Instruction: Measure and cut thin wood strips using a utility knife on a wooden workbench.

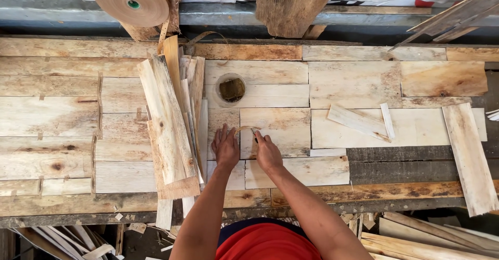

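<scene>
a strip of brown tape (pixel 244 129) is seen arched between the two hands, low over the seam between two pale veneer sheets (pixel 275 130) at the middle of the bench (pixel 62 203). the left hand (pixel 225 147) is laid flat, fingers spread and open, pressed on the sheet beside the seam; nothing is gripped by it. the right hand (pixel 267 151) is closed at the fingertips on a small dark tool (pixel 254 134), its kind too small to be told, at the end of the tape.

just left of the hands a stack of narrow veneer strips (pixel 169 125) is piled lengthwise, tilted slightly. above the hands a round hole (pixel 231 89) is cut in the surface, with something dark held inside. the surface is made up of many patched sheets, pale and knotted, with darker boards (pixel 400 169) exposed at the right. loose offcuts (pixel 358 121) lie to the right, and a long slat (pixel 470 158) at the far right edge.

a roll of brown tape (pixel 131 1) is mounted at the far edge, beside a rough timber post (pixel 291 3). scrap strips (pixel 416 239) are heaped on the floor below the bench.
</scene>
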